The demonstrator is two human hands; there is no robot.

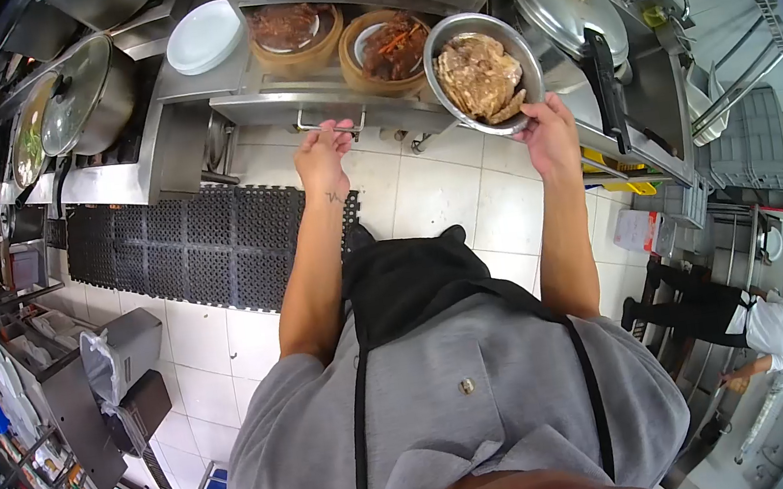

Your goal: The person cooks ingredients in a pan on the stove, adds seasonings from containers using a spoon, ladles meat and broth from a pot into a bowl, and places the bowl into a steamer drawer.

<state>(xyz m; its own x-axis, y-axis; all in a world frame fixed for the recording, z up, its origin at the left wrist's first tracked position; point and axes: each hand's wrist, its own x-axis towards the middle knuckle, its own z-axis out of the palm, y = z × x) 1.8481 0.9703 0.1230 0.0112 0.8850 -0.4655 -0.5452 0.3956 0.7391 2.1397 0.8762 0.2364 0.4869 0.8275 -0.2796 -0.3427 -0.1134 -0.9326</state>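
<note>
My right hand (550,134) grips the rim of a round metal bowl (534,67) that holds pale brown pieces of food (480,74), perhaps meat. The bowl is held up beside the pulled-out steel drawer (240,109). At the drawer's front, the fingers of my left hand (326,162) are curled at the bar handle (358,128). Inside the drawer are two bamboo steamers (300,62), each with dark reddish-brown food on a white dish. The second bamboo steamer (390,84) is nearer the bowl, and orange strips lie on its food.
White plates (204,37) are stacked left of the drawer. A lidded pot (90,96) stands on the stove side. To the right is a pressure cooker (568,8) with a long black handle. A black mat (184,247) covers floor tiles; another person (748,326) stands far right.
</note>
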